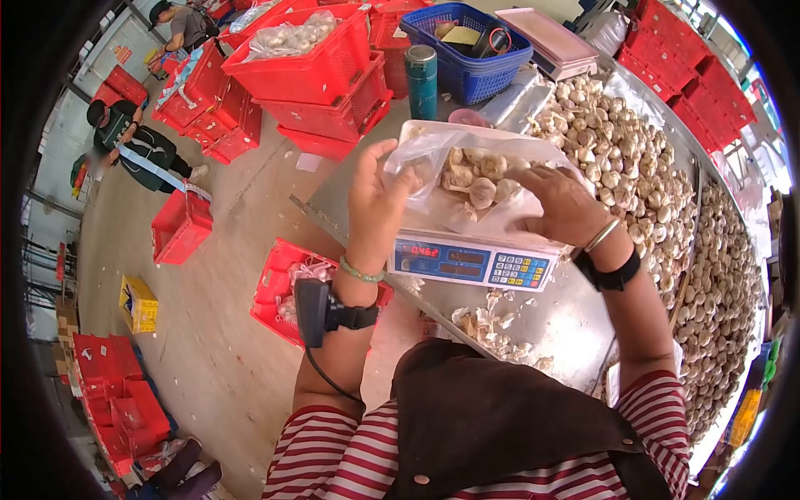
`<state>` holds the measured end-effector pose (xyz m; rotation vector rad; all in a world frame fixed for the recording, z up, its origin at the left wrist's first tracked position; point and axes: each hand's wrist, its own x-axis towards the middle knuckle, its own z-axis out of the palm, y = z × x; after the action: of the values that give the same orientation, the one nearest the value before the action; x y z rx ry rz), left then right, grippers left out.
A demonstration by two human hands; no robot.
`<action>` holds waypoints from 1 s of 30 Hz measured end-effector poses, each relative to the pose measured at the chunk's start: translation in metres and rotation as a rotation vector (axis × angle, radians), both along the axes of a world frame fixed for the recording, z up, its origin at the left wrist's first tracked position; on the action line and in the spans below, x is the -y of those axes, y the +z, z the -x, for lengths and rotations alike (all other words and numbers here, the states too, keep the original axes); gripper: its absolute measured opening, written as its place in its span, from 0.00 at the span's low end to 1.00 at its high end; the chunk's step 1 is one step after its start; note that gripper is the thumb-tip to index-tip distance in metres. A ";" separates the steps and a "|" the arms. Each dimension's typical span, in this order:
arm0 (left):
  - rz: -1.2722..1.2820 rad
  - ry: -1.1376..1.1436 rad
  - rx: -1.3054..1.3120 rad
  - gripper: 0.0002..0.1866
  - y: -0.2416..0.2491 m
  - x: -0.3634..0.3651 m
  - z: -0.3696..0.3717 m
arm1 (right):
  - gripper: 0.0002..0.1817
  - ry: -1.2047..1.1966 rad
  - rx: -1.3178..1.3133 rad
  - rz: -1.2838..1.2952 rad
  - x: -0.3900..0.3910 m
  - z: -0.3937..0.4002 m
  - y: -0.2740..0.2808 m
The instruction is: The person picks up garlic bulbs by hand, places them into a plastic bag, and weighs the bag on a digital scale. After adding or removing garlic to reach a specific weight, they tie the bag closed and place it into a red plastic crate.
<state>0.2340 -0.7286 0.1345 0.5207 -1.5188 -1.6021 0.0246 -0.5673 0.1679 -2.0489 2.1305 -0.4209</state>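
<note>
A clear plastic bag [461, 218] holding several garlic bulbs [482, 192] lies on the pan of a digital scale [467, 260], whose red display is lit. At the bag's left edge is my left hand [377, 204], with the film between its thumb and fingers. My right hand [567, 204] reaches over the bag's right side, fingers curved and spread from the thumb, fingertips by the bulbs. Whether those fingertips touch a bulb is hard to see. To the right, a large heap of garlic [621, 154] covers the metal table [575, 321].
Behind the scale stand a green thermos [422, 83] and a blue basket [475, 79] with tools. Stacked red crates [325, 112] rise at the left. A red crate [271, 287] with bagged garlic sits below the table edge. Two people [133, 133] are farther off.
</note>
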 end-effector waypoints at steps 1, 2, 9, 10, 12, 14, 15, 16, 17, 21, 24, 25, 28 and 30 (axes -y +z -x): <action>-0.004 -0.005 0.002 0.21 -0.001 0.003 -0.001 | 0.41 -0.005 -0.134 -0.165 -0.007 0.005 0.000; -0.152 -0.098 -0.097 0.19 0.000 0.010 -0.001 | 0.48 0.003 -0.168 -0.243 -0.015 0.015 -0.008; -0.129 -0.355 -0.383 0.19 0.087 0.013 0.008 | 0.09 0.035 -0.530 0.213 -0.096 0.060 0.049; -0.096 -0.430 -0.424 0.19 0.098 0.008 0.010 | 0.09 0.032 -0.509 0.299 -0.112 0.057 0.069; -0.131 -0.542 -0.481 0.20 0.119 -0.019 0.013 | 0.13 -0.034 -0.426 0.503 -0.145 0.046 0.097; -0.273 -0.607 -0.497 0.14 0.127 -0.047 0.015 | 0.16 -0.157 -0.324 0.711 -0.185 0.037 0.109; -0.274 -0.646 -0.490 0.14 0.124 -0.061 0.019 | 0.11 -0.268 -0.220 0.813 -0.202 0.029 0.110; -0.316 -0.625 -0.406 0.08 0.115 -0.077 0.025 | 0.10 -0.371 -0.247 0.884 -0.215 0.027 0.103; -0.352 -0.599 -0.321 0.03 0.105 -0.092 0.031 | 0.09 -0.472 -0.273 0.955 -0.227 0.027 0.094; -0.743 -0.696 -0.148 0.08 0.028 -0.154 0.050 | 0.12 -1.046 0.577 0.550 -0.282 0.011 0.025; -0.787 -0.925 0.087 0.04 -0.016 -0.208 0.058 | 0.22 -0.843 1.223 0.493 -0.302 -0.010 -0.016; -0.827 -1.032 0.179 0.07 -0.025 -0.223 0.062 | 0.29 -0.751 1.417 0.490 -0.303 -0.021 -0.023; -0.861 -1.163 0.392 0.14 -0.028 -0.266 0.077 | 0.49 -0.632 0.931 0.340 -0.295 -0.046 -0.033; -0.866 -1.167 0.395 0.15 -0.041 -0.286 0.086 | 0.46 -0.591 0.641 0.348 -0.282 -0.060 -0.036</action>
<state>0.1479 -0.4430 0.0932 0.4097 -1.3877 -3.2825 0.0843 -0.2850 0.1321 -1.0938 2.2656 -1.3861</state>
